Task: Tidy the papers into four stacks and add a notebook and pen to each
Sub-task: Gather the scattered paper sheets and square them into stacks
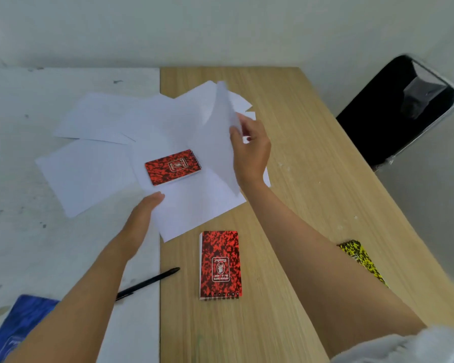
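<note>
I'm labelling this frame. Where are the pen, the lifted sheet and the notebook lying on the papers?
pen (152,281), head view, mid-barrel.
lifted sheet (218,132), head view, raised middle.
notebook on the papers (172,166), head view, cover centre.

Both bare forearms are extended forward from the lower edge of the view. The left hand (142,216) is held low and flat, palm down, with the fingers straight and together; the fingertips are laid against the near edge of a sheet of paper (194,208). The right hand (250,150) is raised higher, its back turned toward the camera, and a lifted sheet (218,132) is pinched between thumb and curled fingers.
</note>
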